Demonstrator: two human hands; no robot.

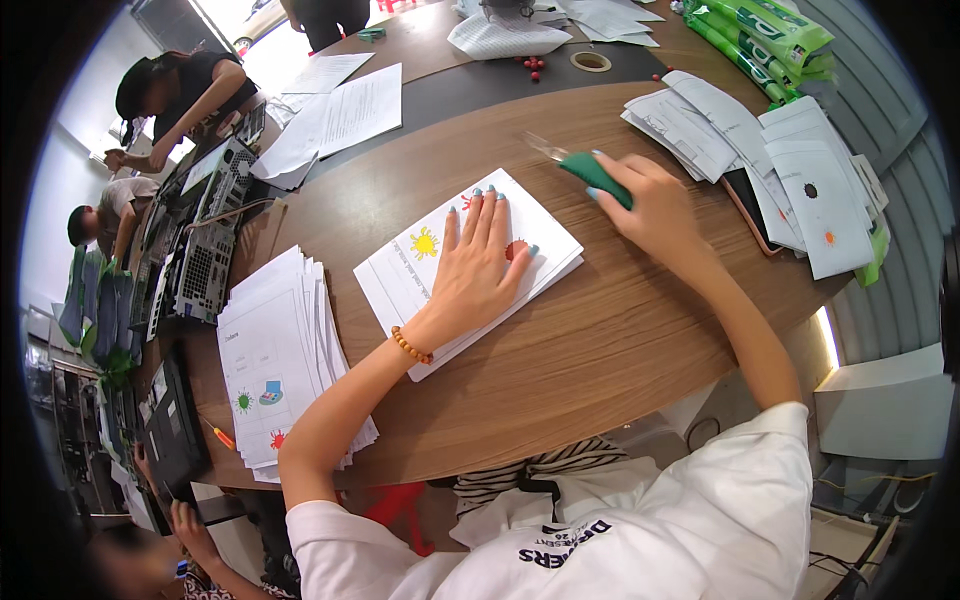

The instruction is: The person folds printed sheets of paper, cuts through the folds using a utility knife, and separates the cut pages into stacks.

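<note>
My left hand [474,265] lies flat, fingers stretched out, on a small stack of folded white sheets [540,240] on the table. Yellow and red splat drawings show around its fingers. To the right, my right hand [648,205] is closed around a green-handled tool [597,178] and held apart from the sheets. A thin, pale, blade-like tip points away to the far left; its exact kind is unclear. Beside my left forearm sits a thick pile of printed sheets [275,350] with coloured drawings.
Printed papers [820,190] lie at the right edge over a dark flat object [750,210]. Farther back are a tape roll [591,62], small red balls [531,68] and green packets [755,40]. Opened computer cases [205,240] stand left, near other people. A screwdriver [220,434] lies lower left.
</note>
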